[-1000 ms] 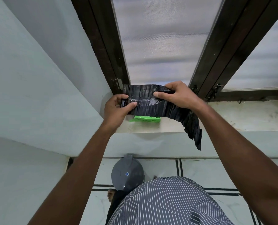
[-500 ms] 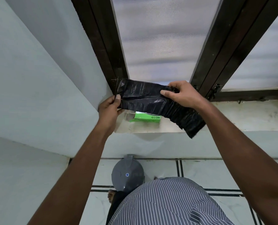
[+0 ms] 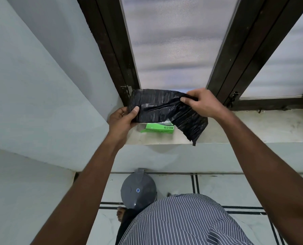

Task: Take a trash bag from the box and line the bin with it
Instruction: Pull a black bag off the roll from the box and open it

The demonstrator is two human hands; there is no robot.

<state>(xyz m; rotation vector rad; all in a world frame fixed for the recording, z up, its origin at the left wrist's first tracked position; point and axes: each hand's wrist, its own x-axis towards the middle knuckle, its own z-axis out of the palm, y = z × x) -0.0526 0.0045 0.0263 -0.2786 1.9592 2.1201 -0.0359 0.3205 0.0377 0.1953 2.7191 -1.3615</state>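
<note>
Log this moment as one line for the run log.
stage: unfolding | left hand, right hand: grip black trash bag | green box: sill | bin: lid closed

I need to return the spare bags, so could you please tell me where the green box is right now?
In the head view the box lies on the window sill, just below the black bag held in both hands, nearer the left hand.

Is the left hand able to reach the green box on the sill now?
Probably not at once: the left hand is shut on the black trash bag, which hangs over the green box. The box lies close below, with nothing else between; the hand would first have to let go.
</note>
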